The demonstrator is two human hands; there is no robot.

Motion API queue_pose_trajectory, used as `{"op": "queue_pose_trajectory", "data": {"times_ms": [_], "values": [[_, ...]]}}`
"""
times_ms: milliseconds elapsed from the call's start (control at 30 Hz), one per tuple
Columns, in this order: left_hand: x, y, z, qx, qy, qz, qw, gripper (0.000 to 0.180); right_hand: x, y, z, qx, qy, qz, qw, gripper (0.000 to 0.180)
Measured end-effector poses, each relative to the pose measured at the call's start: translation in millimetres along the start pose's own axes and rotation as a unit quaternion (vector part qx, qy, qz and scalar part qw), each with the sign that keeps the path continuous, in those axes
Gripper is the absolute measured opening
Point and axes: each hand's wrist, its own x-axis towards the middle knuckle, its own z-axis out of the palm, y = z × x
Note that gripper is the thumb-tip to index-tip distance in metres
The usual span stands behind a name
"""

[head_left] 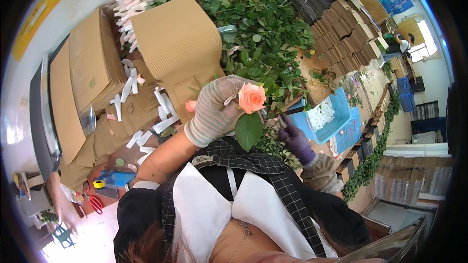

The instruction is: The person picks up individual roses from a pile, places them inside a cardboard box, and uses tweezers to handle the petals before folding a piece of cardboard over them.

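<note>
My left hand, in a striped knit glove, is closed around a peach-pink rose. Below the bloom hangs one large green leaf. To its right, my right hand, in a purple glove, is closed close to the stem side of the flower; what its fingers grip is too small and dark to make out. A corrugated cardboard sheet stands folded up beyond my left hand. Another pink rose head shows on the cardboard beside the left glove.
Leafy rose stems cover the far table. White mesh sleeves lie scattered at left near stacked cardboard. Red-handled scissors and yellow tape lie lower left. At right are a blue tub, cardboard piles and a distant person.
</note>
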Motion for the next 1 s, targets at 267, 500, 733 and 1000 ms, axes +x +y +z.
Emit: {"op": "queue_pose_trajectory", "data": {"times_ms": [267, 500, 733, 1000], "values": [[11, 4, 7, 0.18, -0.086, 0.083, 0.976, 0.018, -18, -123, -37, 0.317, -0.047, -0.44, 0.839, 0.045], [19, 12, 10, 0.234, -0.109, 0.129, 0.958, 0.024, -12, -178, -47, 0.389, -0.046, -0.49, 0.779, 0.044], [23, 15, 6, 0.219, -0.106, 0.135, 0.96, 0.022, -18, -217, -48, 0.067, 0.102, -0.574, 0.809, 0.035], [22, 8, 2, 0.219, -0.115, 0.143, 0.958, 0.032, -7, -222, -39, 0.041, 0.116, -0.63, 0.767, 0.036]]}}
